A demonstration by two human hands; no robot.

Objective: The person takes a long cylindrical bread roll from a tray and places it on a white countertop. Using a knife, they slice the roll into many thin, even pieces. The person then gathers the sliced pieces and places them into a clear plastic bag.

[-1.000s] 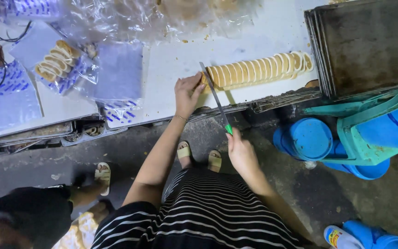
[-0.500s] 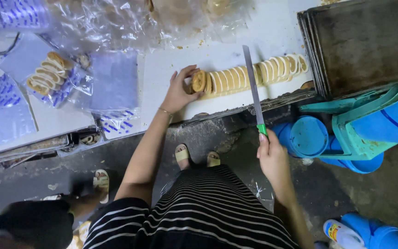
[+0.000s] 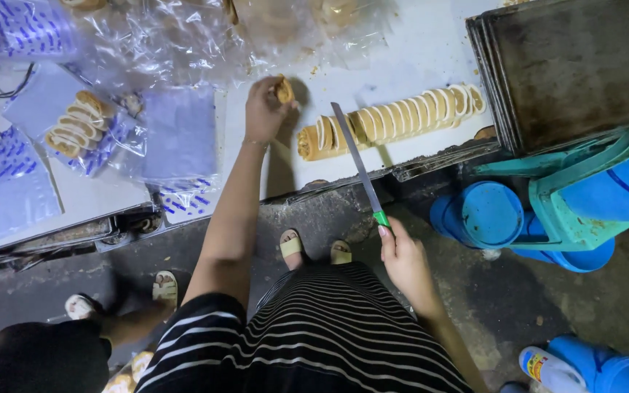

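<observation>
The white counter [image 3: 416, 44] runs across the top, its near edge just above the person's sandalled feet, and a bare strip of it lies open between the plastic bags on the left and the row of sliced roll [image 3: 391, 120], which stretches toward the right end. A stack of dark baking trays [image 3: 576, 65] overhangs the counter's right edge, close against the last slices. The left hand [image 3: 263, 109] is up over the middle of the counter, its fingers closed on one cut slice [image 3: 284, 90], held clear of the row. The right hand [image 3: 402, 255] hangs off the near edge, clamped on the green handle of a long knife [image 3: 354, 156] whose blade slants up across the left end of the row. At the left end a clear bag [image 3: 74, 127] holds several slices packed side by side; flat bags lie beside it. On the floor to the right stand blue buckets [image 3: 485, 215] and a green stool [image 3: 569, 204]. Half a second ago the left hand rested on the end of the row and the knife stood further right; now the slice has been lifted away and the blade sits nearer the row's left end.
</observation>
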